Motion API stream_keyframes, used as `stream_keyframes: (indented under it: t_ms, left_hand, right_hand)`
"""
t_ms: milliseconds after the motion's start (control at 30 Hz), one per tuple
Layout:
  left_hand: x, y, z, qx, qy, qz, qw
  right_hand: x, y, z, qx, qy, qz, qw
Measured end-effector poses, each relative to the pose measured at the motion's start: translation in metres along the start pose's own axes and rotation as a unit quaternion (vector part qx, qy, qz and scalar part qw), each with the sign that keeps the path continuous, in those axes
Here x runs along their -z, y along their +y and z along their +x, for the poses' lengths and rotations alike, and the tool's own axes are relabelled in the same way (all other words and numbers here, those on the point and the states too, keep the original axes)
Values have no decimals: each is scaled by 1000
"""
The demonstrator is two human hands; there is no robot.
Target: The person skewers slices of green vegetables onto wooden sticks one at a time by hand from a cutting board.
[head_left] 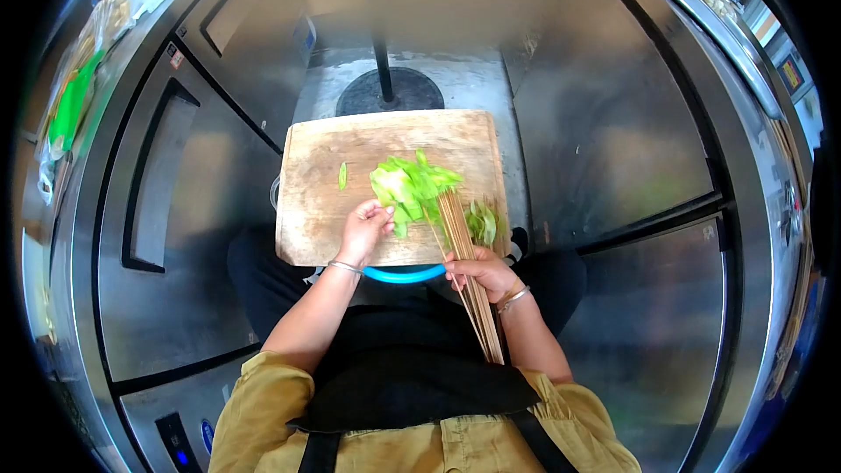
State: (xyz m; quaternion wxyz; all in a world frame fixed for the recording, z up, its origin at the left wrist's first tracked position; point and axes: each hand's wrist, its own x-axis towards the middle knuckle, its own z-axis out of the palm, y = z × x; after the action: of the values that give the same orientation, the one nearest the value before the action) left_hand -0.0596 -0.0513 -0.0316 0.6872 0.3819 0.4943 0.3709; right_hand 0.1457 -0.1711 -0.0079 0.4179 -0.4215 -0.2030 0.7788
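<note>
My right hand (482, 273) is wrapped round a bundle of thin wooden skewers (462, 245), which slant up across the board. One skewer stands slightly apart from the bundle on its left side. Bright green lettuce leaves (405, 186) gather at the far ends of the skewers; how many are pierced I cannot tell. My left hand (368, 226) is closed in a pinch at the lower left edge of these leaves. Beneath both lies a wooden cutting board (315, 201). A small leaf piece (342, 176) rests on its left, and more leaves (481, 223) lie right of the skewers.
Under the board's near edge shows a blue rim (405, 275). A black round base with a pole (390, 92) stands behind the board. Steel cabinets (210, 236) close in on the left and right (613, 123). A metal tray (710, 26) sits upper right.
</note>
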Motion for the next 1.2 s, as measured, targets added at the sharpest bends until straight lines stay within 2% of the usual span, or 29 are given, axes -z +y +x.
stream_keyframes:
  t_ms: [133,200,433,500,533,600,633,700,800,933,1033,1100,1133,1200]
  left_hand:
    - [-27,22,-2,11,-28,-38,999]
    - [-30,24,1,-11,-82,-22,996]
    - [-4,-6,30,-32,2,70,997]
    - [2,-15,36,-112,22,121,986]
    - [5,-19,39,-112,23,121,986]
    - [9,-27,46,-193,48,243,949]
    - [8,-25,44,-193,48,244,949]
    - [5,-23,40,-277,74,321,903]
    - [7,-26,42,-271,79,341,897]
    - [9,-21,37,-268,70,300,913]
    - [14,-19,37,-257,20,240,936]
    - [10,-11,30,-165,1,135,977]
    - [8,-8,28,-165,0,135,977]
    - [3,0,24,-116,-14,39,992]
  right_hand:
    - [-1,-1,0,6,-1,-16,1000]
    - [2,1,1,9,-8,-21,1000]
    - [2,1,2,5,-11,-14,1000]
    - [3,2,2,7,-11,-13,1000]
    - [3,2,2,6,-11,-13,1000]
    - [3,2,2,8,-12,-13,1000]
    - [3,2,2,7,-11,-13,1000]
    - [3,2,2,14,-15,-15,1000]
    - [3,2,2,10,-13,-15,1000]
    - [3,2,2,13,-10,-23,1000]
    - [3,2,3,8,-9,-16,1000]
    - [2,2,3,7,-7,-19,1000]
    - [3,2,3,7,-6,-19,1000]
    - [3,3,3,11,-14,-17,1000]
